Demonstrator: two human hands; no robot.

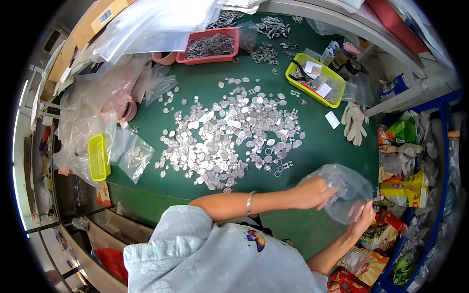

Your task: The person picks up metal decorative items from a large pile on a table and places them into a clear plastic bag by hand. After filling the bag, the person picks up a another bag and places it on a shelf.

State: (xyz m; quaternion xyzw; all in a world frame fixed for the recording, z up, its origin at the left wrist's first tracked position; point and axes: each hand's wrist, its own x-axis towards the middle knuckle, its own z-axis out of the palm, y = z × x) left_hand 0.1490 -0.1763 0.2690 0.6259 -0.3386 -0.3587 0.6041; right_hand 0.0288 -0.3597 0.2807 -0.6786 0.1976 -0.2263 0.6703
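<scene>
At the right front edge of the table, a clear plastic bag (355, 186) with small silvery pieces inside is between my two hands. My left hand (312, 192), below a silver bangle, is closed with curled fingers on the bag's left side; its fingertips are partly hidden. Opposite, my right hand (362, 219) pinches the bag's near right edge between thumb and fingers. A broad spread of small oval silver-coloured medals (215, 146) covers the middle of the green table (161, 188), to the left of both hands. A few ring-shaped pieces (277, 173) lie nearest my left hand.
A red tray (237, 46) of metal parts stands at the back, beside loose piles. Back right are a yellow-green basket (336, 103), a white card (332, 120) and gloves (354, 124). Plastic bags and a narrow yellow tray (99, 156) lie left. Packed shelving (442, 146) borders the right.
</scene>
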